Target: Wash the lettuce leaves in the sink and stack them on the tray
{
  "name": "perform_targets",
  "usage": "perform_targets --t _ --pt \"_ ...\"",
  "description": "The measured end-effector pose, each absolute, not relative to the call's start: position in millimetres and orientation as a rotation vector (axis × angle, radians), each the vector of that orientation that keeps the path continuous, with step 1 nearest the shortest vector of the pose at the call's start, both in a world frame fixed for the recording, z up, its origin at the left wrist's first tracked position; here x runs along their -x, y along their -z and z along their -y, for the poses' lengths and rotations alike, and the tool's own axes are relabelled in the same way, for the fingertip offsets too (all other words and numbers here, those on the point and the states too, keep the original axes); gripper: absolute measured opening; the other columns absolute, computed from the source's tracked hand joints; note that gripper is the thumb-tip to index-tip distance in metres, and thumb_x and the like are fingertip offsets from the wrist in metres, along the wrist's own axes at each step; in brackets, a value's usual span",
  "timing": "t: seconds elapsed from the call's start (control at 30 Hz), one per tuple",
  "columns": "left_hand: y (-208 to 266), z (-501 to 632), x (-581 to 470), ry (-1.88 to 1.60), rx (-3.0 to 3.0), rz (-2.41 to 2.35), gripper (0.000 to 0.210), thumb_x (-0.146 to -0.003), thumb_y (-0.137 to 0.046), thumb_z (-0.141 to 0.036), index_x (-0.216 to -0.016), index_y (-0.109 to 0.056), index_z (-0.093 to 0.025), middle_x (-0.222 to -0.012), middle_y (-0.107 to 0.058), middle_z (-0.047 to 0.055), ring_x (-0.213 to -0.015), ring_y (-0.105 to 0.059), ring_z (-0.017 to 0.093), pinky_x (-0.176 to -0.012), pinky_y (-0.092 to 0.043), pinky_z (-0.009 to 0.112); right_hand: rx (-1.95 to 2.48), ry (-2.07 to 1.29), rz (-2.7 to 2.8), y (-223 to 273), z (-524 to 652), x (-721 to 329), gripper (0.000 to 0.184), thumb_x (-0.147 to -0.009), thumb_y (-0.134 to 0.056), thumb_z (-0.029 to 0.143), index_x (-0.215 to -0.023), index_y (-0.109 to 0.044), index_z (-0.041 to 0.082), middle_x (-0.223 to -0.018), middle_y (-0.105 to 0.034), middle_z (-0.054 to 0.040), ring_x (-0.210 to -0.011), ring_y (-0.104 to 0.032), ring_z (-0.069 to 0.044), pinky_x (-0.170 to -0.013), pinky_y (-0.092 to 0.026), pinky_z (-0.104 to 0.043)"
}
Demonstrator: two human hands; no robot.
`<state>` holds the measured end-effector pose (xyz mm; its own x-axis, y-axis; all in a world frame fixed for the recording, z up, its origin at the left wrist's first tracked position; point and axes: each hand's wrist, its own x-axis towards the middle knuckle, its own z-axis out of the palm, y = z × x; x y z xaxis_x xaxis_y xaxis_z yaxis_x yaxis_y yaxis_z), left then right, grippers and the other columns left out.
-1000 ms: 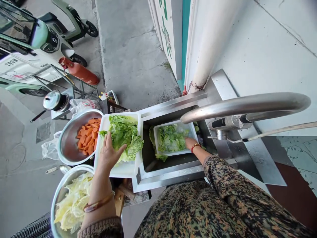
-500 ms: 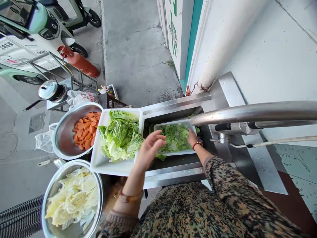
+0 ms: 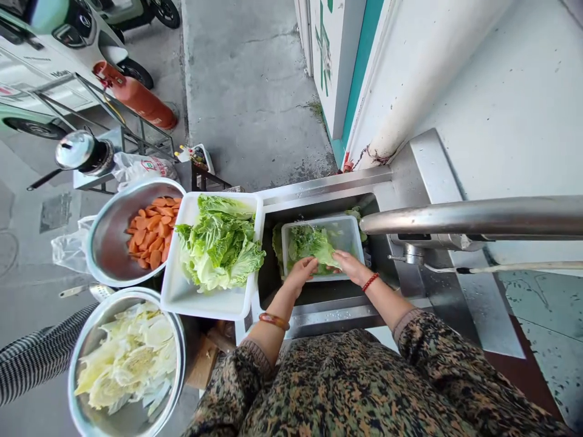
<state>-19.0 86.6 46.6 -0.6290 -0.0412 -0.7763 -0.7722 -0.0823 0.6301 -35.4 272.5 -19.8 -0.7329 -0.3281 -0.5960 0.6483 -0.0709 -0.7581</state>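
Observation:
A white plastic tub (image 3: 286, 252) with water and green leaves stands inside the steel sink (image 3: 319, 297). Over it, my right hand (image 3: 350, 267) is closed on the pale end of a cabbage leaf (image 3: 319, 243). My left hand (image 3: 301, 271) is at the leaf's near left side with thumb and fingers together, seemingly pinching its edge. Left of the sink, a white tray (image 3: 191, 300) holds a heap of green cabbage leaves (image 3: 221, 249). More leaf pieces lie in the sink around the tub.
A curved tap (image 3: 455, 217) reaches over the sink from the right. Farther left are a metal bowl (image 3: 107, 243) of sliced carrots (image 3: 152, 233) and a bowl (image 3: 175, 394) of pale cabbage (image 3: 132, 358). A red gas cylinder (image 3: 136, 100) and a lidded pot (image 3: 75, 150) stand beyond.
My left hand has come from above the tray's right edge down to the tub, its fingers closing. My right hand has drawn a leaf toward me, and both hands are now close together.

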Motion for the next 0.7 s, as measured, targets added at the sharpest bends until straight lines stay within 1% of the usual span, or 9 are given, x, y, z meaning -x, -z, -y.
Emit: perform_targets --t 0.1,0.23,0.37,0.4,0.47,0.53,0.57,0.63,0.7 --pt "-43 -97 26 -1.875 0.888 -1.520 0.036 -0.070 -0.083 -0.041 -0.091 -0.067 -0.017 -0.088 -0.070 0.006 -0.075 -0.064 0.016 -0.069 -0.047 0.027 -0.355 1.926 -1.417 2 -264 25 0.030 -0.090 -0.057 0.043 -0.106 -0.068 0.020 -0.100 -0.073 -0.0080 -0.082 -0.067 -0.017 -0.058 -0.051 -0.022" --pt "-36 -103 31 -2.041 0.943 -1.479 0.035 -0.060 -0.088 -0.027 -0.080 -0.061 -0.016 -0.078 -0.068 0.004 -0.073 -0.065 0.017 -0.067 -0.050 0.028 -0.305 1.960 -1.296 -7 -258 27 0.031 -0.087 -0.060 0.048 -0.096 -0.069 0.020 -0.091 -0.072 -0.0064 -0.082 -0.066 -0.018 -0.060 -0.052 -0.024" --pt "-34 -98 33 -2.160 1.063 -1.484 0.035 -0.061 -0.085 -0.021 -0.085 -0.059 -0.017 -0.081 -0.069 0.003 -0.073 -0.067 0.018 -0.066 -0.052 0.029 -0.216 1.804 -1.422 2 -261 41 0.036 -0.088 -0.058 0.051 -0.088 -0.070 0.017 -0.081 -0.071 -0.0053 -0.072 -0.066 -0.018 -0.061 -0.053 -0.028" --pt "-35 -94 34 -2.173 1.125 -1.494 0.036 -0.062 -0.084 -0.019 -0.087 -0.059 -0.017 -0.082 -0.070 0.003 -0.072 -0.067 0.018 -0.066 -0.053 0.030 -0.210 1.745 -1.505 6 -263 46 0.036 -0.090 -0.056 0.050 -0.091 -0.070 0.017 -0.084 -0.072 -0.0058 -0.073 -0.067 -0.019 -0.063 -0.053 -0.029" --pt "-35 -86 33 -2.166 1.247 -1.533 0.036 -0.065 -0.081 -0.017 -0.092 -0.058 -0.018 -0.086 -0.070 0.003 -0.073 -0.068 0.018 -0.067 -0.055 0.031 -0.237 1.620 -1.754 16 -269 59 0.036 -0.095 -0.047 0.044 -0.106 -0.070 0.019 -0.100 -0.074 -0.0082 -0.084 -0.069 -0.020 -0.070 -0.056 -0.031" --pt "-35 -76 30 -2.151 1.324 -1.582 0.035 -0.068 -0.078 -0.014 -0.097 -0.058 -0.018 -0.091 -0.071 0.005 -0.076 -0.069 0.018 -0.068 -0.056 0.032 -0.265 1.436 -2.069 26 -274 71 0.039 -0.099 -0.039 0.037 -0.122 -0.065 0.021 -0.118 -0.070 -0.0107 -0.102 -0.068 -0.023 -0.084 -0.055 -0.035" --pt "-35 -71 27 -2.147 1.343 -1.605 0.035 -0.068 -0.076 -0.012 -0.098 -0.059 -0.018 -0.094 -0.072 0.006 -0.078 -0.070 0.019 -0.069 -0.057 0.032 -0.264 1.333 -2.199 32 -276 74 0.039 -0.099 -0.038 0.035 -0.126 -0.063 0.021 -0.124 -0.068 -0.0121 -0.110 -0.065 -0.024 -0.092 -0.053 -0.038" --pt "-32 -62 20 -2.125 1.363 -1.644 0.036 -0.068 -0.074 -0.008 -0.100 -0.060 -0.017 -0.099 -0.072 0.008 -0.083 -0.071 0.021 -0.069 -0.058 0.034 -0.212 1.186 -2.335 41 -278 77 0.038 -0.097 -0.046 0.036 -0.126 -0.064 0.019 -0.127 -0.067 -0.0144 -0.120 -0.060 -0.028 -0.102 -0.047 -0.042" --pt "-29 -55 13 -2.084 1.382 -1.675 0.035 -0.067 -0.073 -0.008 -0.099 -0.062 -0.017 -0.100 -0.073 0.011 -0.086 -0.072 0.024 -0.068 -0.058 0.035 -0.107 1.158 -2.323 46 -279 75 0.036 -0.093 -0.056 0.039 -0.122 -0.068 0.021 -0.123 -0.070 -0.0137 -0.119 -0.060 -0.031 -0.103 -0.046 -0.042"
